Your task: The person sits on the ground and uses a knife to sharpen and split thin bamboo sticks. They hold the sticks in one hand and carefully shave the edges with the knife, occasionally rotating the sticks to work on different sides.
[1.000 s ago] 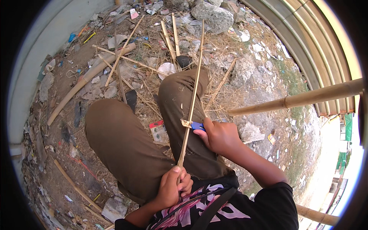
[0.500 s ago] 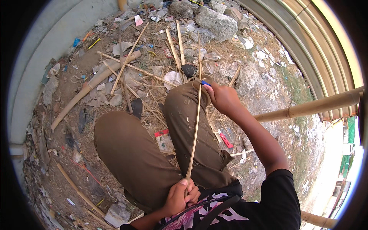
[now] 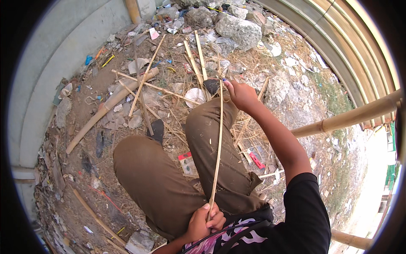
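Note:
A long, thin bamboo strip (image 3: 220,139) runs lengthwise over my right thigh. Close to my waist my left hand (image 3: 206,221) is closed around its near end. Beyond my right knee, my right hand (image 3: 242,96) grips a small blue-handled knife (image 3: 224,79) against the far part of the strip. Most of the handle is hidden by the fingers, and the blade is too small to make out clearly. Pale shavings cling to my brown trousers (image 3: 152,182).
A thick bamboo pole (image 3: 112,108) and several split bamboo strips (image 3: 146,76) lie on littered ground ahead. A red cutter (image 3: 256,160) rests right of my leg. Large rocks (image 3: 239,31) are at the back, a grey wall (image 3: 50,72) at left, and a horizontal bamboo pole (image 3: 347,118) at right.
My right hand with the knife has slid farther out along the strip, away from me. My left hand keeps its hold on the near end. The whole view has shifted slightly.

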